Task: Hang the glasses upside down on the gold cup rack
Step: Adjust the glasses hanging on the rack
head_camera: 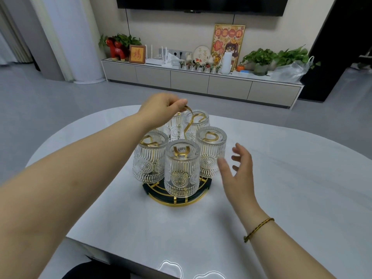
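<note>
— Hands first: what do you see?
— Left hand (161, 109) pinches the top handle loop of the gold cup rack (177, 195). Right hand (238, 170) hangs spread and empty just beside the rack.
— Glasses?
— I count five glasses (182, 168), all upside down on the rack, mid white table (281, 178).

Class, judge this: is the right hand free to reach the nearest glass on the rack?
Probably yes: the open right hand hovers beside the rack, with nothing between it and the nearest glass.
</note>
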The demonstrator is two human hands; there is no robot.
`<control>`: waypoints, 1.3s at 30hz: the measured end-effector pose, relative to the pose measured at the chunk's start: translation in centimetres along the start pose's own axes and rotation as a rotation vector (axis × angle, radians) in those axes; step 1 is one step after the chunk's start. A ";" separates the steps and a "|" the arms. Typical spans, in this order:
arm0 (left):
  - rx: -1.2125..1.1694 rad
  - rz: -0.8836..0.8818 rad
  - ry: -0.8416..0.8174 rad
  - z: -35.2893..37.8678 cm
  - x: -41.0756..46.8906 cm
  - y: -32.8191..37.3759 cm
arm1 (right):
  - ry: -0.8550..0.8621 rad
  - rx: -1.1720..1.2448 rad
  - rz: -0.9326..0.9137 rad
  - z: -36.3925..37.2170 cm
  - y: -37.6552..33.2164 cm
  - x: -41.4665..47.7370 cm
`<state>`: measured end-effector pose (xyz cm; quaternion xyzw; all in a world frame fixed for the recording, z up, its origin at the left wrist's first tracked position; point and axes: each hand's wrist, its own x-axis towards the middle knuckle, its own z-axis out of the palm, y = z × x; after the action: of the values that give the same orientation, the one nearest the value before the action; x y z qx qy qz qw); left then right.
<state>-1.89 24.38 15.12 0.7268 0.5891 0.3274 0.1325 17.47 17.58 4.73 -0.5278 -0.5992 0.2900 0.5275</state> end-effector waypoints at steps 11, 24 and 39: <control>-0.065 -0.047 0.024 0.3 0.1 -1.1 | -0.542 -0.465 -0.022 0.8 -7.1 13.0; -0.071 -0.033 0.027 0.6 0.5 -1.5 | -0.680 -0.564 0.015 4.8 -5.5 15.0; -0.052 -0.019 0.022 0.6 0.4 -1.3 | -0.735 -0.511 0.093 3.3 -4.9 15.5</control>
<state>-2.45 25.24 14.04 0.7138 0.5888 0.3493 0.1478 14.49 31.49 13.34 -0.5295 -0.7748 0.3245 0.1186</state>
